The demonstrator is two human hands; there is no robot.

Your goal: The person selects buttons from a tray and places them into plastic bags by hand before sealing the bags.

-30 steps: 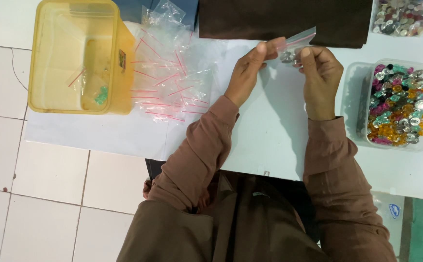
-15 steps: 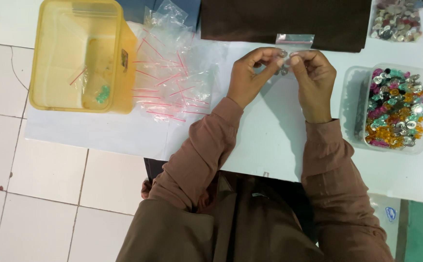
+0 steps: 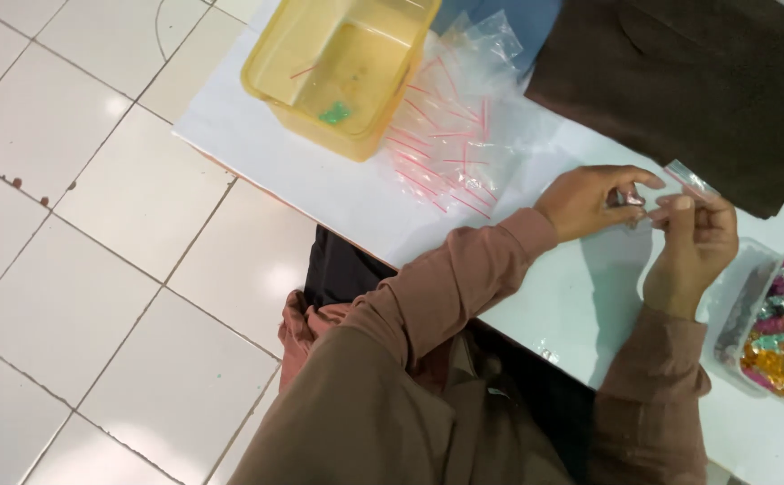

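- Head view: your left hand (image 3: 589, 202) and your right hand (image 3: 693, 247) meet above the white table (image 3: 580, 305), with the fingertips nearly touching each other.
- The fingers of both hands are pinched together on a small clear bag (image 3: 684, 180); its free end sticks out just above your right fingertips.
- What is inside the bag I cannot tell, the fingers cover it.
- To the right of your right fingers, below them, a clear tub (image 3: 733, 314) holds coloured beads (image 3: 783, 337).
- To the left of your left fingers lies a pile of empty clear bags with red strips (image 3: 455, 135), and further left a yellow container (image 3: 338, 67).
- Above your fingers lies a dark brown cloth (image 3: 679, 81).
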